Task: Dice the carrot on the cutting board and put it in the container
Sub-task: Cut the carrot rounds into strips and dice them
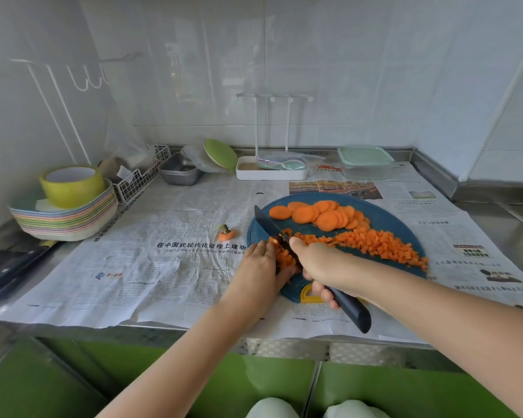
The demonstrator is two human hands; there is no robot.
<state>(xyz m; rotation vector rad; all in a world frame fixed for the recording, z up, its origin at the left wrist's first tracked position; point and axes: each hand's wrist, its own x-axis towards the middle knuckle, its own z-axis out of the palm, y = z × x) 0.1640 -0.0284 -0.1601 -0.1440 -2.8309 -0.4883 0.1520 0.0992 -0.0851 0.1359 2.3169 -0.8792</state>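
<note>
A round blue cutting board point(310, 229) lies on newspaper at the counter's right. Round carrot slices point(320, 215) are fanned along its far side, and a band of diced carrot point(375, 244) runs across its middle. My right hand point(317, 263) grips the dark handle of a black knife point(269, 224) whose blade comes down on carrot strips point(284, 257) at the board's left edge. My left hand point(261, 267) holds those strips, fingers curled over them. A clear container with a mint lid point(364, 161) stands at the back right.
A cut carrot top point(226, 233) lies on the newspaper left of the board. A stack of pastel bowls with a yellow tape roll point(70, 203) sits far left. A wire basket point(139, 179), metal trays point(180, 171) and a white utensil stand point(271, 170) line the back wall.
</note>
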